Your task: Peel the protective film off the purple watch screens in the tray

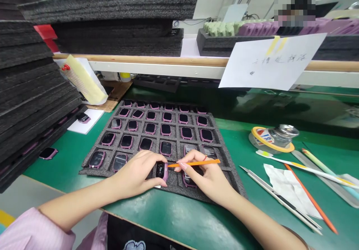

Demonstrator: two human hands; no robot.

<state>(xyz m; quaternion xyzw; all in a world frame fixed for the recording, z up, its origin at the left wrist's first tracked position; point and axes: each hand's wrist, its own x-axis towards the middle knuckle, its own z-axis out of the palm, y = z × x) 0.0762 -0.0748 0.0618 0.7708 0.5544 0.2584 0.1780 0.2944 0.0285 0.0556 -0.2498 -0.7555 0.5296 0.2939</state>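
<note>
My left hand grips a purple-framed smartwatch body between thumb and fingers, its lit screen tilted up at the tray's front edge. In my right hand is a thin orange stick, pinched by the fingers. Its pointed tip meets the right side of the watch, or lies very near it. Under both hands is a dark grey foam tray with rows of compartments, most holding purple watch bodies with black screens. Another watch body lies partly hidden under my right hand.
Tall stacks of foam trays stand at left, with a loose watch body beside them. On the right lie a toothbrush, tweezers, a white tissue, and a tape roll beside a metal-capped jar. A shelf crosses behind.
</note>
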